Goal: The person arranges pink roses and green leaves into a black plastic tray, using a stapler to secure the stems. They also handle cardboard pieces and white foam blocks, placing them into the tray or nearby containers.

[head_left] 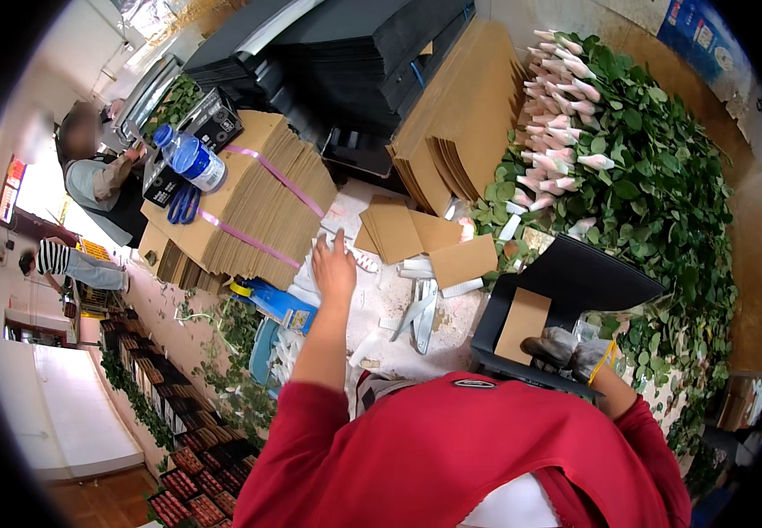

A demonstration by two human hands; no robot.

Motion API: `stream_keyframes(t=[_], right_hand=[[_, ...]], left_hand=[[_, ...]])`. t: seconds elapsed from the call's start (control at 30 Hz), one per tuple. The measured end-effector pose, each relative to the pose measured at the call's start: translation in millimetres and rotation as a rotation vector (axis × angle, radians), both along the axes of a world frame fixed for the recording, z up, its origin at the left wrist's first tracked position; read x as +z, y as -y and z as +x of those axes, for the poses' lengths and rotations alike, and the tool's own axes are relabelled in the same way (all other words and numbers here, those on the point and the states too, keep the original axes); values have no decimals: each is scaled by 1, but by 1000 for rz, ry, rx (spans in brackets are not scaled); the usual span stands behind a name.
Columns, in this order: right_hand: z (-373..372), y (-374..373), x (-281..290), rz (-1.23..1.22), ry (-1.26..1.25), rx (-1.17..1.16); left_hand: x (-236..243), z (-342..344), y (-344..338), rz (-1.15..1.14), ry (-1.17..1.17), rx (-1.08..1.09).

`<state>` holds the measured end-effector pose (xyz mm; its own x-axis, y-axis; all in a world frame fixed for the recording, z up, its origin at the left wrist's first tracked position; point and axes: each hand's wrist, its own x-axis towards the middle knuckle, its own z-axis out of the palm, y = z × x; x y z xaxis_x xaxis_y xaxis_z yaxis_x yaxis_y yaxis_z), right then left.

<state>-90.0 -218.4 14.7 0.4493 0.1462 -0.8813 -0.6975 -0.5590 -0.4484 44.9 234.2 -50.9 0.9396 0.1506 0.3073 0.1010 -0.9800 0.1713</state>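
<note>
Print shows on several things around the pink-strapped cardboard stack (262, 211). On top of it, a clear plastic water bottle (196, 163) bears a blue-and-white label; beside that, a black carton (215, 121) carries white lettering and a pictured design. Just in front of the stack, a blue-and-yellow package (286, 306) has a small printed panel. Well to its right, a blue wall poster (699, 40) shows white printed patches. The smaller print is too blurred to read.
</note>
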Motion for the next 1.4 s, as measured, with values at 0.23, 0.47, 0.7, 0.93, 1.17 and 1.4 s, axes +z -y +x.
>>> stream_keyframes(t=[0.23,0.47,0.7,0.93,1.17,1.4], right_hand=[[-1,0,2,35,7,-50],[3,-14,24,15,11,-49],[-12,15,-37,98,81,-134],[-16,28,-56,44,122,-45],[-8,22,-34,36,134,-39],[-11,23,-30,24,115,-46]], left_hand=[[-14,42,-31,-83,-303,214],[-67,-29,-22,-300,56,281],[-62,-149,-17,-238,-32,-30],[-39,-237,-94,70,-74,304],[-23,-74,3,28,-9,83],[-46,-68,-29,67,-327,70]])
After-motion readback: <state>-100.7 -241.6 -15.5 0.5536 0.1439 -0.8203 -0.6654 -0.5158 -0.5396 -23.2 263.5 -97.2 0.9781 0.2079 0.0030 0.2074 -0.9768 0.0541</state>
